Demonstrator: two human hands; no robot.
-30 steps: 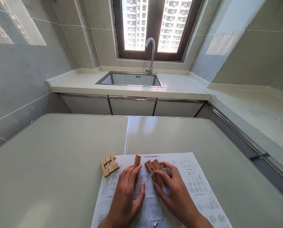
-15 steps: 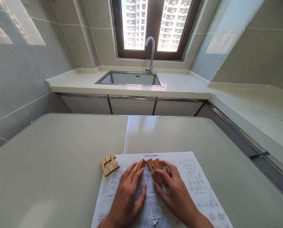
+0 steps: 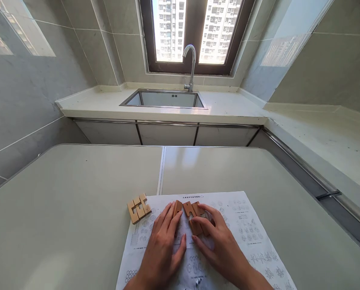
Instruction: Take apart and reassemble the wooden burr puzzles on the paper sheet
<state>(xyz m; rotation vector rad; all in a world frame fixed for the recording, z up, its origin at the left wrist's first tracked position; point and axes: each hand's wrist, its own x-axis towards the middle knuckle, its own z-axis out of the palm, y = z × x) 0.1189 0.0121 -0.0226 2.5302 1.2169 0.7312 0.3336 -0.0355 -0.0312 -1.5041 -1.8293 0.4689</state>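
Observation:
On a printed sheet (image 3: 228,257) lie several reddish-brown notched wooden pieces. My left hand (image 3: 163,241) rests palm down, its fingertips against one brown piece (image 3: 178,207), partly covered by the fingers. Just right of it, two brown pieces (image 3: 189,209) lie side by side with notches facing each other. My right hand (image 3: 220,241) has its fingers and thumb curved around these two pieces, touching their right side. Lighter notched wooden pieces (image 3: 139,208), set together in a block, sit at the sheet's upper left corner, touched by neither hand.
The sheet lies on a pale table (image 3: 77,201) with a seam down its middle. Beyond its far edge stands a counter (image 3: 228,100) with a steel sink (image 3: 164,98) and a curved faucet (image 3: 193,66) below a window. Another counter runs along the right.
The brown pieces near both hands have shifted slightly left, and the piece at my left hand stands closer to its fingers. My right hand has moved slightly left. The lighter block stays put.

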